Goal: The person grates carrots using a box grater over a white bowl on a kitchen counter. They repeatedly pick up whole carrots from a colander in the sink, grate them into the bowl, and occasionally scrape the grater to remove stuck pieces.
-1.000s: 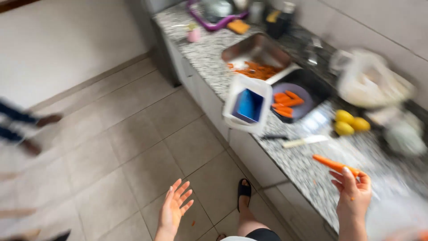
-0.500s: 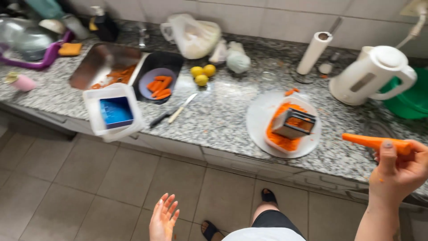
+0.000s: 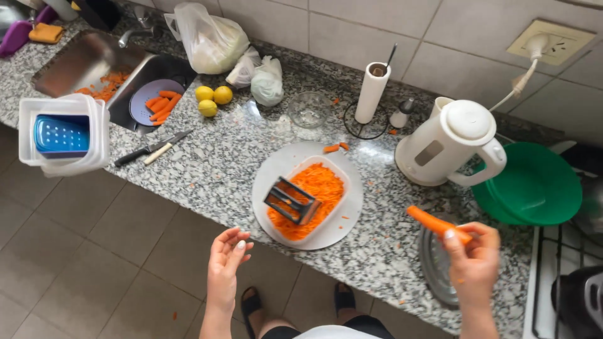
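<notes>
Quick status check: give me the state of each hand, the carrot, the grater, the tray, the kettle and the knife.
right hand: gripping a carrot
carrot: whole, held above the counter
left hand: open, empty
grater: lying on shreds
white tray: filled with grated carrot
kettle: upright, lid closed
knife: flat on counter

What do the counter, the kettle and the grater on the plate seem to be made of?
The counter looks like polished granite: speckled grey stone with a light sheen. The kettle seems to be white plastic, smooth and slightly glossy. The grater appears to be metal, grey with thin, shiny edges; it rests on grated carrot. The right hand holds a carrot; the left hand is empty.
</notes>
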